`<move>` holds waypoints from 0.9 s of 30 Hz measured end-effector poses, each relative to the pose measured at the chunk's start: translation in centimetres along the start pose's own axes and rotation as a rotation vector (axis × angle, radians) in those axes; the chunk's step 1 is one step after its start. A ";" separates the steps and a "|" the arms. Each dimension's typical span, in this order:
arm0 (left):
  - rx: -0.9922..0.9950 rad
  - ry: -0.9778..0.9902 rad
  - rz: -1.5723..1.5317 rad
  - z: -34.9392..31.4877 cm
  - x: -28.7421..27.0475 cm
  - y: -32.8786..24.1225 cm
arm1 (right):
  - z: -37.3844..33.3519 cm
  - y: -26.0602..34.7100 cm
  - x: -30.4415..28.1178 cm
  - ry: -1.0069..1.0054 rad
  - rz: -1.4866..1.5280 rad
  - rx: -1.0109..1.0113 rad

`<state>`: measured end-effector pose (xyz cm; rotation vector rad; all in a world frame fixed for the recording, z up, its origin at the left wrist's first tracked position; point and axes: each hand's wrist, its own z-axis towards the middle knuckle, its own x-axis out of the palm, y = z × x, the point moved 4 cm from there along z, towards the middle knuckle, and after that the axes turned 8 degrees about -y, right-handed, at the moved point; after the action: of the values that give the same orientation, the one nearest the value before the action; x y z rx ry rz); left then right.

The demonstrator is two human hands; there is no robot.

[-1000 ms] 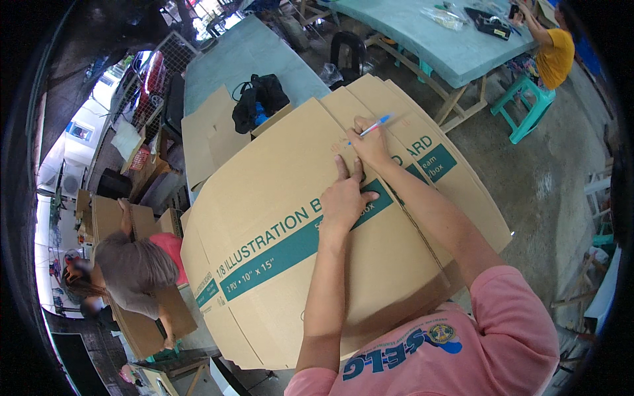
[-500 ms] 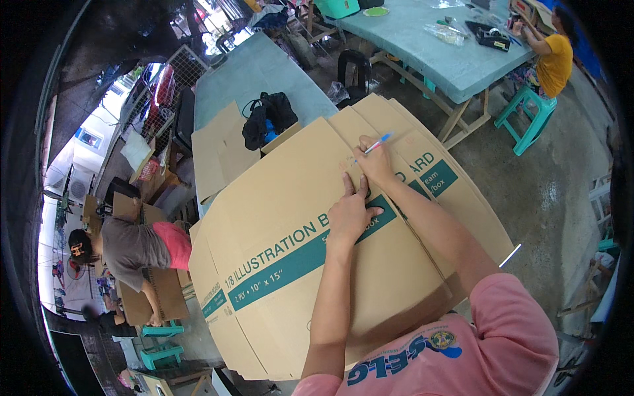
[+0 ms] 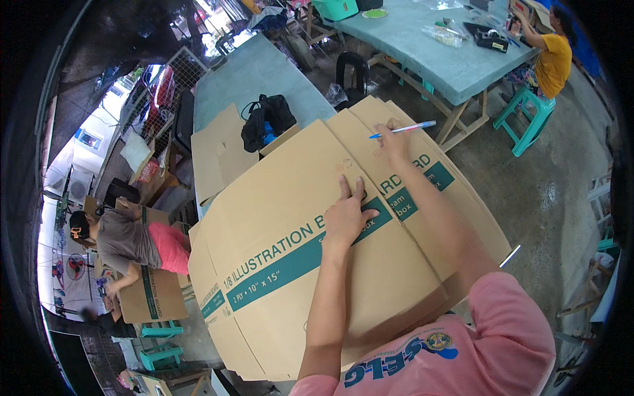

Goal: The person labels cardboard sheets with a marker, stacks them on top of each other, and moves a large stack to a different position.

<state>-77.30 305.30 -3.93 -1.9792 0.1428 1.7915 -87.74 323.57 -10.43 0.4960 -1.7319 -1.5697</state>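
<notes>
A stack of flat brown cardboard sheets (image 3: 277,218) with green printing lies in front of me. My left hand (image 3: 347,214) rests on the top sheet, its fingers spread over the green band. Small reddish marks show on the cardboard just beyond its fingertips. In my right hand (image 3: 394,142) is a blue-and-white pen (image 3: 416,127), gripped between the fingers. That hand is over the right part of the stack, and its pen tip points left; whether the tip touches the cardboard I cannot tell.
A blue-grey table (image 3: 264,72) ahead holds a black bag (image 3: 269,120) and an opened carton. At the far right, a person in a yellow shirt (image 3: 553,66) sits on a green stool (image 3: 526,119) by another table (image 3: 422,53). Leftward, a person in grey (image 3: 129,241) bends over cartons.
My right hand has moved right with the pen, which now lies flatter. My left hand stays on the sheet. The person in grey has shifted their arm.
</notes>
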 end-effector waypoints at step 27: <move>0.019 -0.031 0.037 -0.1 0.0 -0.5 | 1.6 -0.5 -2.0 0.248 -0.302 -0.363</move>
<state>-77.06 305.68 -3.78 -1.9464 0.1868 1.8369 -87.69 326.04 -11.41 0.7558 -1.1919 -1.8933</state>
